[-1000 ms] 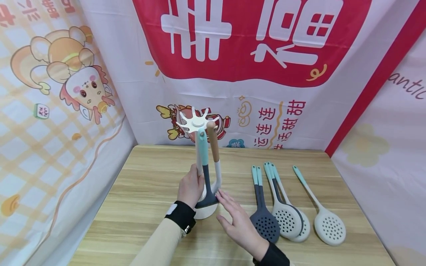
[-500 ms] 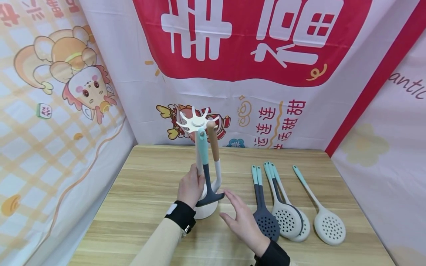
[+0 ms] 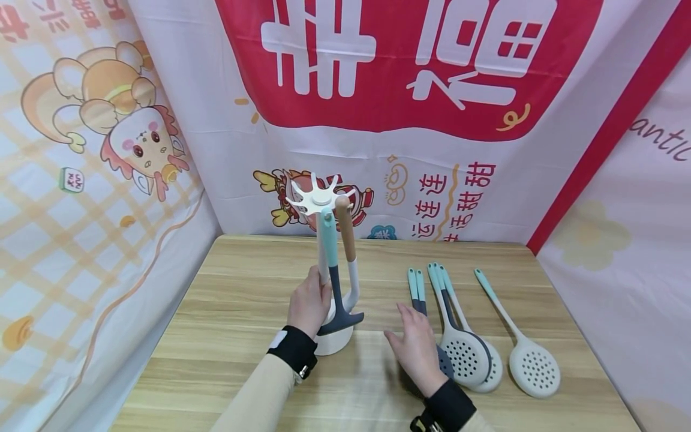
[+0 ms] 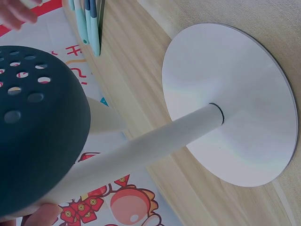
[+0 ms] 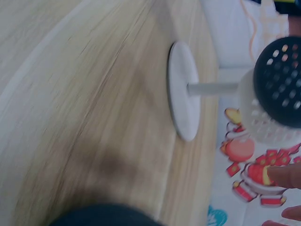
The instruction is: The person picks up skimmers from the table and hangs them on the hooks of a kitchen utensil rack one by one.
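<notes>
A white utensil stand (image 3: 321,201) with a spoked top and a round base (image 4: 235,80) stands on the table, and my left hand (image 3: 309,305) grips its pole. From the spokes hangs a dark skimmer (image 3: 341,321) with a teal handle; its holed bowl (image 4: 44,141) fills the left wrist view's near side. Behind it hangs a white skimmer (image 5: 256,117) with a brown handle (image 3: 346,231). To the right, my right hand (image 3: 418,348) is empty, fingers extended, over dark skimmers (image 3: 421,307) on the table, hiding most of them.
Right of that hand, white skimmers (image 3: 465,359) with teal handles lie overlapping a dark one. A single white skimmer (image 3: 535,369) lies farther right. A printed cloth (image 3: 345,144) hangs behind the wooden table (image 3: 243,336), with more cloth on both sides.
My right hand has let go of the hanging dark skimmer's bowl and moved right, over the dark skimmers. The hanging bowl has swung slightly right. My left hand stays on the pole.
</notes>
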A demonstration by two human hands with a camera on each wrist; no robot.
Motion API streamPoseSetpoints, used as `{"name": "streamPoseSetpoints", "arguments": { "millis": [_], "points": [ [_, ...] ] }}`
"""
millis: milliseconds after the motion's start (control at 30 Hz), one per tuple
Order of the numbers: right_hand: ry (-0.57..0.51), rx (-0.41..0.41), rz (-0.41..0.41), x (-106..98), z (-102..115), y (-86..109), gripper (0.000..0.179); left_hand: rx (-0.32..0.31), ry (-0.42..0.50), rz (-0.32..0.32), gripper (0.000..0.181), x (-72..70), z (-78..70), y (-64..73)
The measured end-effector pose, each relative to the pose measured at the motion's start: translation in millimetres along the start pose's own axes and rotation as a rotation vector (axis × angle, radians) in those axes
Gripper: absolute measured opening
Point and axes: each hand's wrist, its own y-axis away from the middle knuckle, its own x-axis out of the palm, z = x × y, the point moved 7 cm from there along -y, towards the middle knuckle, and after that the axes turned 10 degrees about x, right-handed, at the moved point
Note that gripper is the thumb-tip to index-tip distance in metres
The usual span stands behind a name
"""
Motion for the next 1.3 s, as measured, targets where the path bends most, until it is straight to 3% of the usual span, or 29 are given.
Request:
{"name": "streamPoseSetpoints", "arguments": {
  "millis": [267, 467, 567, 967, 1300],
  "points": [
    [0.044, 0.078, 0.001, 9.0, -30.9, -7.0, 0.065, -0.014, 0.013, 0.023, 0.022, 1.4, -0.7, -1.1],
    [0.028, 0.232, 0.046, 21.0, -58.5, -8.4, 0.069, -0.014, 0.015, 0.025, 0.023, 1.7, -0.8, -0.1],
    [0.030, 0.269, 0.072, 23.8, -67.1, -9.6, 0.069, -0.017, 0.016, 0.026, 0.024, 1.3, -0.8, -0.4],
    [0.071, 0.353, 0.115, 30.9, -80.7, -18.9, 0.052, -0.019, 0.016, 0.033, 0.021, 1.6, 0.3, 0.0],
    [0.041, 0.354, 0.106, 27.3, -79.1, -19.3, 0.049, -0.023, 0.016, 0.033, 0.021, 0.4, -0.4, 0.0]
  ]
}}
